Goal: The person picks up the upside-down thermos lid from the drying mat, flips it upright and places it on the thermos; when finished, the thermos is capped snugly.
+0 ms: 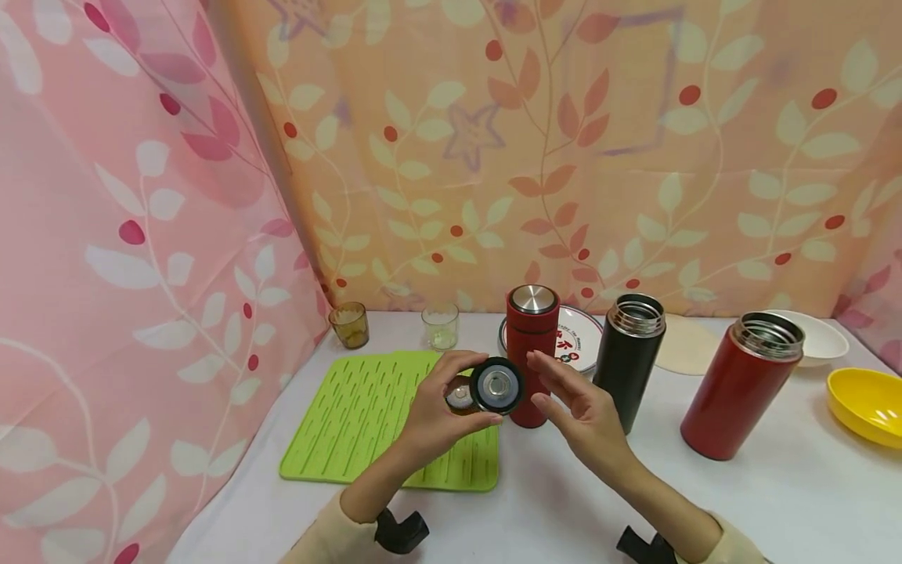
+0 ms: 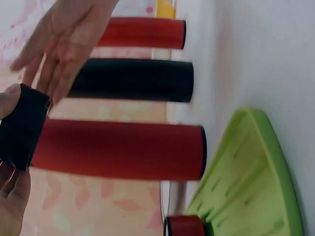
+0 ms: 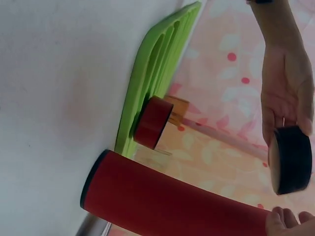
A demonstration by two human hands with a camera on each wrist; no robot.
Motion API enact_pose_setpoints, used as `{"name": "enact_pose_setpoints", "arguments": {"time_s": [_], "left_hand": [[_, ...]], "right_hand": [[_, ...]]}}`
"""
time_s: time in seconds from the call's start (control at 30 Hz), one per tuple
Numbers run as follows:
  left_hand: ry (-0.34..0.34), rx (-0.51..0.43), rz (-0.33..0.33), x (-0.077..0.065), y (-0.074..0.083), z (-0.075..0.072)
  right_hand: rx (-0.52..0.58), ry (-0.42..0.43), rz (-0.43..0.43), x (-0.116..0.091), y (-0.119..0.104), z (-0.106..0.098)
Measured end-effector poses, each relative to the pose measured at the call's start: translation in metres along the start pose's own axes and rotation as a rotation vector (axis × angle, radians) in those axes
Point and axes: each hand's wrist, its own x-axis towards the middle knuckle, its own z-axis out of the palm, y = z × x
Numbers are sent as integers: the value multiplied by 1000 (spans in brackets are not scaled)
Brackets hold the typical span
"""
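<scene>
My left hand point(image 1: 438, 403) pinches a black bottle lid point(image 1: 497, 385) between thumb and fingers, its pale inner side with a metal centre facing the head camera. To the right of the lid, my right hand point(image 1: 583, 415) is held up with loosely bent fingers, apart from the lid and holding nothing. Behind the hands stands a slim red thermos point(image 1: 530, 329) with a steel-topped lid on. An uncapped black thermos point(image 1: 629, 360) and a wider uncapped red thermos point(image 1: 740, 388) are to its right. Another lid, red point(image 3: 153, 122), lies on the green draining mat point(image 1: 352, 423).
At the back left stand an amber glass point(image 1: 349, 325) and a clear glass point(image 1: 441, 327). A patterned plate point(image 1: 581, 337) is behind the thermoses, with a round beige board point(image 1: 687, 345) and a white bowl point(image 1: 817, 337) further right. A yellow bowl point(image 1: 867, 407) sits at the right edge.
</scene>
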Motion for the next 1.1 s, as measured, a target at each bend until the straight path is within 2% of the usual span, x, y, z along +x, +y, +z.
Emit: {"name": "enact_pose_setpoints", "arguments": {"time_s": [0.17,0.27,0.33,0.43,0.53,0.63,0.73,0.83,0.9,1.0,1.1], "left_hand": [[-13,35,76,4,3,12],[-15,38,91,6,4,14],[-24,-13,75,8,3,14],[-32,-179,-12,12,2,12],[-28,-312,-147,16,-1,8],[-51,-343,-262,18,-2,8],[-65,-354,-291,18,-2,11],[-42,-385,-253,18,-1,13],[-25,-412,-208,18,0,13],[-14,-405,-82,17,0,13],[-16,-349,70,17,0,13]], "right_hand": [[18,-35,99,-1,3,-2],[11,-37,129,0,5,-4],[17,-34,147,0,6,-5],[40,-25,166,1,7,-7],[55,-24,154,2,7,-8],[75,-37,111,1,8,-8],[91,-48,55,1,7,-8],[102,-74,7,3,6,-9],[102,-110,7,5,7,-12],[75,-172,53,7,9,-17],[121,-236,107,8,13,-20]]}}
